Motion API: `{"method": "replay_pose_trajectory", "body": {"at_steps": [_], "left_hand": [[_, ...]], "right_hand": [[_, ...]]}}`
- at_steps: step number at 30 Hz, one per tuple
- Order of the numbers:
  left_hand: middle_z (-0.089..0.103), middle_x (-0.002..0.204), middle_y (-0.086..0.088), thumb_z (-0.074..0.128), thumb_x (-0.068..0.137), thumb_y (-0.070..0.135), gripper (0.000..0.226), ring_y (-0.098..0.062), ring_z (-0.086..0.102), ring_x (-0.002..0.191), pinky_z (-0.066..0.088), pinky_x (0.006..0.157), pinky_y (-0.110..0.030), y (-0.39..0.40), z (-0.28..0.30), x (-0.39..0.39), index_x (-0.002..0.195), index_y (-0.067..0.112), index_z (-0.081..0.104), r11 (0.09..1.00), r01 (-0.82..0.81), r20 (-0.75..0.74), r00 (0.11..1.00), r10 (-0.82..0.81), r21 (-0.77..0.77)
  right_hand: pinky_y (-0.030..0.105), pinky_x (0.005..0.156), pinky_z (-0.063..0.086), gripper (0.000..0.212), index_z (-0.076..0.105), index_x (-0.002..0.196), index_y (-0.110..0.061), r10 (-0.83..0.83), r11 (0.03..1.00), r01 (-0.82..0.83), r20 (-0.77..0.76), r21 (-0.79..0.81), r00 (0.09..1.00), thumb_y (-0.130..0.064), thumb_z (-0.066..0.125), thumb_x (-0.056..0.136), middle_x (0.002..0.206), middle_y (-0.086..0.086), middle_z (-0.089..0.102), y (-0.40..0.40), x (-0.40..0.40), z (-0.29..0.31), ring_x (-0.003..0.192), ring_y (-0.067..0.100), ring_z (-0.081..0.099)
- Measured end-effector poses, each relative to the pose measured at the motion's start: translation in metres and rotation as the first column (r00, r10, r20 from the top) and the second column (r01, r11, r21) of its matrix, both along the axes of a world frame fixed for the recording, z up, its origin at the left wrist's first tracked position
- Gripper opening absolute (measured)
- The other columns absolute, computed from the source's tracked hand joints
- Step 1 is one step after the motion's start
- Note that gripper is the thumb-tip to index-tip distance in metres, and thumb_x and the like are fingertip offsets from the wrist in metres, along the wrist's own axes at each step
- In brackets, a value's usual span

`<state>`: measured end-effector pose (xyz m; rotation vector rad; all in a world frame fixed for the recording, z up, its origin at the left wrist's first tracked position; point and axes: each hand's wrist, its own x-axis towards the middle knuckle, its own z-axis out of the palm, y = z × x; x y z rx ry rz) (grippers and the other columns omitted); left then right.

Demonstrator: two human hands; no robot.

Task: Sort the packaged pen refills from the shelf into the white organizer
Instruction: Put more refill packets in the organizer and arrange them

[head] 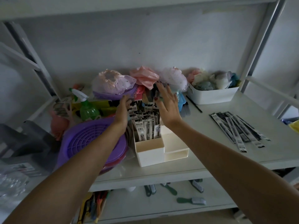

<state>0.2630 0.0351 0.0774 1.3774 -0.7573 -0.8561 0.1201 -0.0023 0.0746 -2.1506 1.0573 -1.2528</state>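
The white organizer (149, 153) stands on the shelf in the middle, with several packaged pen refills (146, 125) upright in its tall back compartment. My left hand (123, 110) presses flat against the left side of that bunch. My right hand (168, 105) has its fingers spread against the right side and top of it. Neither hand closes around a pack. A loose fan of refill packs (237, 128) lies flat on the shelf to the right. The organizer's front compartments hold nothing.
Purple round baskets (90, 141) and a green spray bottle (88, 109) crowd the left. Bagged pink and lilac items (129, 81) sit behind the organizer. A white bin of bath sponges (213, 92) stands at the back right. Brushes lie on the lower shelf (191, 200).
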Motion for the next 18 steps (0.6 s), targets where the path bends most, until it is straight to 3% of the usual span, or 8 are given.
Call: {"method": "replay_pose_trajectory", "body": {"at_steps": [2, 4, 6, 8, 10, 13, 15, 18], "left_hand": [[0.042, 0.144, -0.008, 0.022, 0.097, 0.039, 0.046, -0.02, 0.041, 0.126, 0.039, 0.092, -0.033, 0.003, 0.004, 0.002, 0.135, 0.02, 0.042, 1.0, 0.023, 0.083, 0.996, -0.021, -0.018], [0.042, 0.145, -0.008, 0.021, 0.097, 0.04, 0.048, -0.022, 0.038, 0.132, 0.04, 0.098, -0.034, 0.005, 0.005, 0.0, 0.136, 0.021, 0.04, 0.998, 0.069, 0.157, 0.985, -0.066, -0.013], [0.04, 0.146, -0.008, 0.018, 0.097, 0.041, 0.049, -0.024, 0.034, 0.135, 0.031, 0.11, -0.041, 0.006, 0.002, -0.004, 0.137, 0.021, 0.039, 0.994, 0.107, 0.211, 0.971, -0.109, 0.022], [0.04, 0.146, -0.008, 0.021, 0.097, 0.038, 0.048, -0.022, 0.032, 0.137, 0.024, 0.11, -0.034, 0.008, 0.0, -0.009, 0.137, 0.018, 0.04, 0.995, 0.104, 0.22, 0.97, -0.104, 0.008], [0.042, 0.146, -0.007, 0.026, 0.097, 0.035, 0.046, -0.021, 0.036, 0.135, 0.026, 0.114, -0.036, 0.011, -0.003, -0.011, 0.136, 0.016, 0.043, 0.997, 0.079, 0.205, 0.976, -0.075, -0.015], [0.041, 0.147, -0.006, 0.026, 0.098, 0.034, 0.046, -0.023, 0.037, 0.135, 0.029, 0.115, -0.042, 0.016, -0.005, -0.011, 0.137, 0.016, 0.04, 0.999, 0.039, 0.233, 0.972, -0.035, -0.01], [0.038, 0.149, -0.006, 0.025, 0.097, 0.035, 0.048, -0.02, 0.034, 0.137, 0.026, 0.112, -0.031, 0.021, -0.002, -0.01, 0.139, 0.017, 0.036, 0.998, 0.046, 0.502, 0.865, -0.023, -0.033], [0.045, 0.144, -0.009, 0.031, 0.091, 0.037, 0.052, -0.02, 0.039, 0.134, 0.027, 0.111, -0.032, 0.026, 0.01, -0.023, 0.137, 0.015, 0.04, 0.977, 0.197, 0.886, 0.464, -0.02, -0.081]], "right_hand": [[0.044, 0.117, 0.001, 0.062, 0.022, 0.142, -0.018, 0.031, 0.99, -0.051, -0.149, -0.133, 0.988, -0.042, 0.015, 0.085, 0.152, 0.006, 0.026, 0.005, -0.004, -0.003, 0.143, 0.02, 0.012], [0.043, 0.117, 0.007, 0.051, 0.024, 0.141, -0.017, 0.149, 0.981, -0.178, -0.305, -0.071, 0.941, -0.033, 0.022, 0.093, 0.152, 0.007, 0.026, 0.009, -0.005, -0.005, 0.142, 0.02, 0.015], [0.045, 0.115, 0.01, 0.045, 0.028, 0.14, -0.016, 0.241, 0.966, -0.253, -0.55, 0.055, 0.8, -0.027, 0.025, 0.097, 0.153, 0.008, 0.025, 0.008, -0.006, -0.007, 0.142, 0.023, 0.015], [0.052, 0.115, 0.012, 0.044, 0.026, 0.14, -0.011, 0.233, 0.963, -0.261, -0.681, 0.064, 0.694, -0.021, 0.027, 0.097, 0.153, 0.012, 0.022, 0.006, -0.006, -0.006, 0.143, 0.028, 0.013], [0.053, 0.116, 0.011, 0.048, 0.022, 0.142, -0.012, 0.242, 0.96, -0.279, -0.611, 0.035, 0.754, -0.026, 0.026, 0.097, 0.154, 0.012, 0.02, 0.008, -0.005, -0.003, 0.143, 0.028, 0.012], [0.041, 0.117, 0.007, 0.058, 0.018, 0.143, -0.017, 0.139, 0.99, -0.141, -0.207, 0.003, 0.968, -0.04, 0.015, 0.09, 0.154, 0.007, 0.02, 0.01, -0.009, -0.001, 0.143, 0.021, 0.013], [0.04, 0.116, 0.006, 0.059, 0.017, 0.143, -0.018, 0.017, 1.0, -0.018, -0.163, -0.003, 0.986, -0.041, 0.014, 0.089, 0.154, 0.007, 0.019, 0.006, -0.021, -0.007, 0.143, 0.02, 0.012], [0.042, 0.117, 0.005, 0.052, 0.019, 0.143, -0.021, -0.086, 0.992, 0.107, -0.289, 0.06, 0.953, -0.038, 0.022, 0.093, 0.155, 0.007, 0.015, -0.008, -0.051, -0.021, 0.144, 0.022, 0.009]]}}
